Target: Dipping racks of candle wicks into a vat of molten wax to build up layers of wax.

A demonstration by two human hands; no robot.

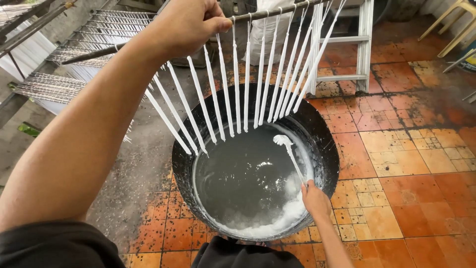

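My left hand (pixel 186 25) grips a thin metal rod (pixel 258 15) held high over a big black pan (pixel 327 149). Several long white candles (pixel 246 79) hang in a row from the rod, their tips just above the pan. The pan holds grey liquid wax (pixel 243 173) with white crust along its near rim. My right hand (pixel 315 197) at the pan's right rim holds a white-coated ladle (pixel 290 149), its scoop raised above the liquid.
More racks of hanging white candles (pixel 74 54) fill the upper left. A white stepladder (pixel 347 49) stands beyond the pan. Orange stained floor tiles (pixel 411 164) spread right; chair legs (pixel 456 25) show at the top right corner.
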